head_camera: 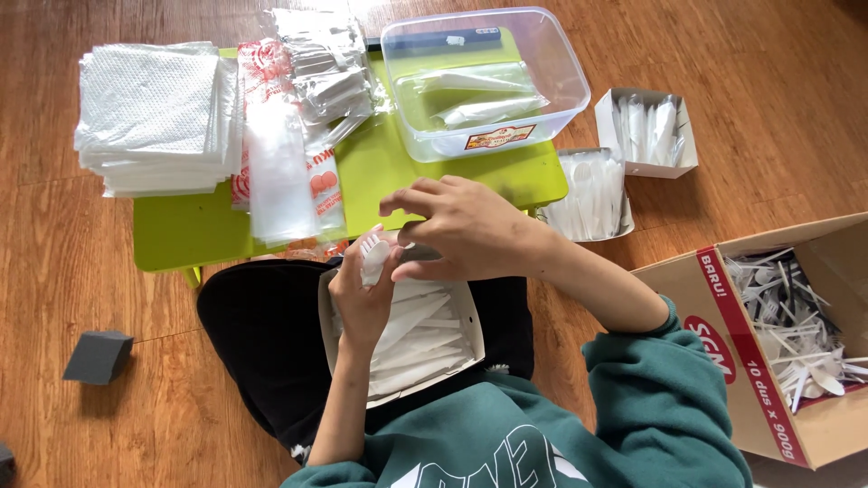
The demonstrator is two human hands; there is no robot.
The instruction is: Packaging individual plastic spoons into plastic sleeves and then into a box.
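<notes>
Nearest the camera, a person in a green sweatshirt sits on the wooden floor (796, 108) with a shallow white box (470, 334) on the lap, filled with white plastic knives (411, 339) lying side by side. Just above it, the left hand (362, 294) is closed around a small bundle of white plastic cutlery (372, 256), a fork's tines showing at the top. The right hand (461, 230) arches over the bundle with fingers spread; whether it pinches a piece cannot be told. Such cutlery is judged light, stiff, smooth and somewhat brittle, best gripped by the handles, with the pieces kept aligned.

At right, an open cardboard carton (768, 398) holds a loose heap of the same utensils. Beyond the hands stands a low lime-green table (181, 230), bearing a stack of white paper napkins (154, 117), clear plastic sleeves (280, 172) and a transparent tub (561, 81) with a few wrapped sets inside. Two small white boxes (646, 131) of cutlery sit on the floor beside the table. A grey foam block (98, 355) lies apart at left.
</notes>
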